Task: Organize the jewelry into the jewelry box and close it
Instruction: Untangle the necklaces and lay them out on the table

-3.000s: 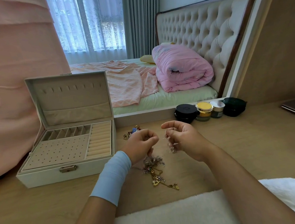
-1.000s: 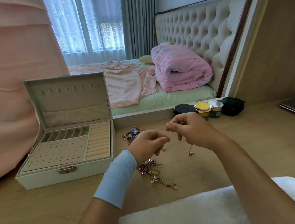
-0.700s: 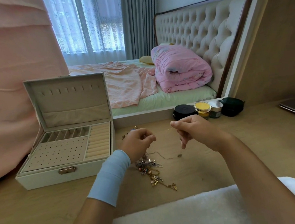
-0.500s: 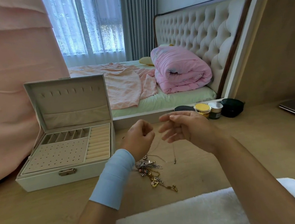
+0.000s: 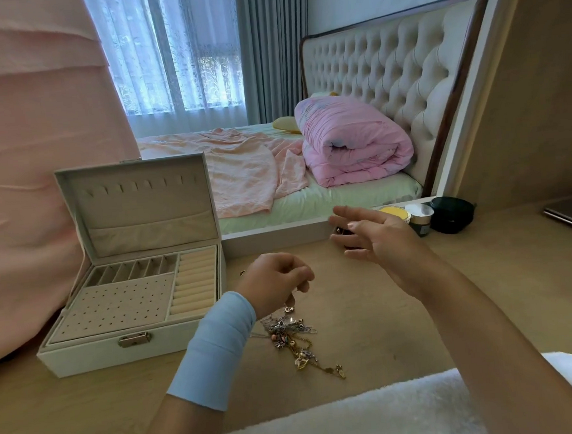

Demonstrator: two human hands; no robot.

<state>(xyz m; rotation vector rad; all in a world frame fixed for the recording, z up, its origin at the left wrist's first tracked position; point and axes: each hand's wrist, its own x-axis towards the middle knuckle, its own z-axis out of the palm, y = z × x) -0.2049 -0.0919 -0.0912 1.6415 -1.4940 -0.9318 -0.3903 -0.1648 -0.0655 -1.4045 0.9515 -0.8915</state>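
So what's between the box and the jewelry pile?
Head view: the left wrist's blue band crosses between box and pile, hiding the surface beneath.

No text, label or number can be read anywhere

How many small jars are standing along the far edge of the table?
4. From left: a dark jar, mostly hidden behind the right hand; a yellow-lidded jar above that hand; a white-topped jar; a dark green jar, rightmost. The hand may hide others.
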